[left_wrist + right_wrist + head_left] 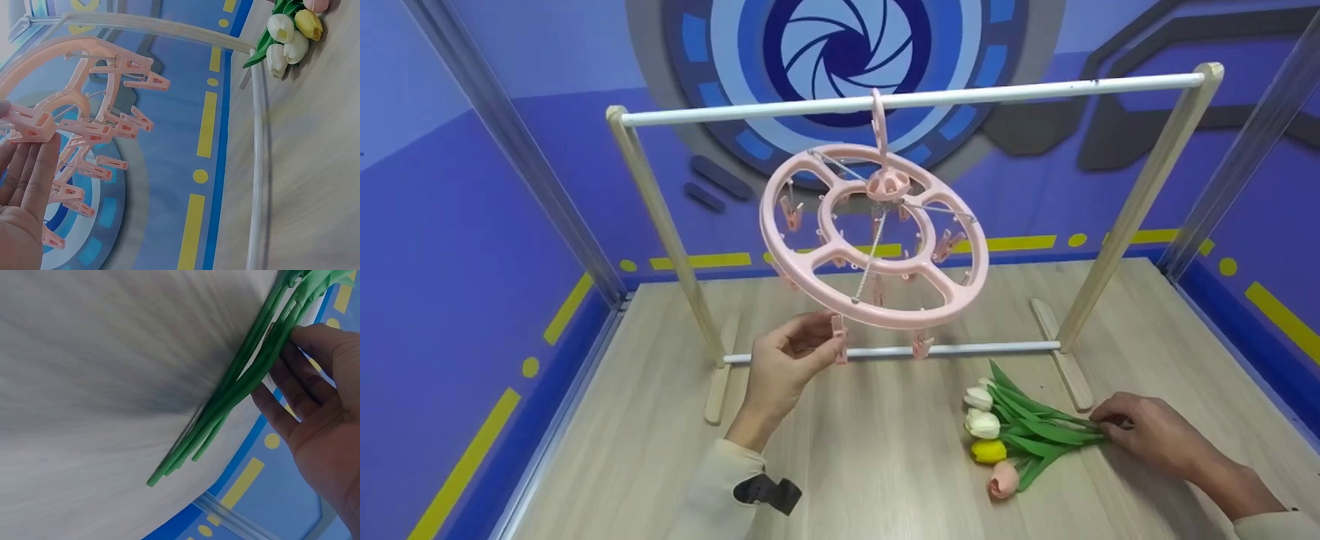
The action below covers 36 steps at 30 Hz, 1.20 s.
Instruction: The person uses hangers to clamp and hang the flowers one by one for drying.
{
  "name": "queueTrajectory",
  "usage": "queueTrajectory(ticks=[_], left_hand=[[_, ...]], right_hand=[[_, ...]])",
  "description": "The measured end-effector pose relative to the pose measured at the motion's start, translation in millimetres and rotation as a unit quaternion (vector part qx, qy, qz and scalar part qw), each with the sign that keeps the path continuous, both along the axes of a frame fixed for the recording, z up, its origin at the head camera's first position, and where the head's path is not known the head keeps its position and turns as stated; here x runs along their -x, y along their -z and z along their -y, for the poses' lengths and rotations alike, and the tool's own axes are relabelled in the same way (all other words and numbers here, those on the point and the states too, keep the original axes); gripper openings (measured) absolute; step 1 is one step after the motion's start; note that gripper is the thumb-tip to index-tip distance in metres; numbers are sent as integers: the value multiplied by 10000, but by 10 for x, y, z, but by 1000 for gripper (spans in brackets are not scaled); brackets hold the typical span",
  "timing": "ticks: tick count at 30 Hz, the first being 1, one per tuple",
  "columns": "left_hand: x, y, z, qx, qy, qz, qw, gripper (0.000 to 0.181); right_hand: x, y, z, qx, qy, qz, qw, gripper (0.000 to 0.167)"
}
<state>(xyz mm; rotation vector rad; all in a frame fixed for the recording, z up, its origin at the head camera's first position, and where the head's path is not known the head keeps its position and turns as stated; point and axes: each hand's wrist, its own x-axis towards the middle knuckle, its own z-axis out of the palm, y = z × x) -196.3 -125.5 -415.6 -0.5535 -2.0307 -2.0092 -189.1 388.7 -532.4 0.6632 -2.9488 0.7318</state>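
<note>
A round pink clothes-drying hanger (960,300) hangs by its hook from the white top bar of a rack, tilted, with several pink clips round its rings. My left hand (787,360) pinches one pink clothespin (840,341) at the hanger's near lower edge; its thumb and fingertips lie on either side in the left wrist view. On the table at the right lies a bunch of artificial tulips (1035,427), white, yellow and pink, heads pointing left. My right hand (1155,435) grips their green stems (225,399), with the thumb on one side and fingers behind.
The rack has wooden side posts (1140,180), a white top bar (997,94) and a white lower bar (982,349) near the wood-grain table (885,465). Its wooden feet (1061,352) stand left and right. Blue patterned walls (547,187) enclose the back and sides.
</note>
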Motion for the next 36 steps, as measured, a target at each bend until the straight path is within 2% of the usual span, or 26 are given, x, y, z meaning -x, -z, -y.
queueTrajectory(ticks=[3,7,11,18,30,36], left_hand=[[0,7,7,-4,32,35,10000,33],[3,2,11,20,-4,122,9999,32],[8,6,7,-11,-19,163,9999,32],[-4,32,10,429,-284,117,9986,29],[21,32,41,405,-191,-73,9990,28],[34,58,47,408,-285,-131,9987,26]], right_hand=[[10,-45,24,56,208,-14,9998,22],[25,-123,69,148,366,-377,9985,24],[38,-219,116,321,325,-871,9952,27],[29,-372,225,683,56,-1594,9848,32],[2,-713,551,1077,-178,-1948,9747,40],[-2,-869,730,1124,-271,-2043,9721,38]])
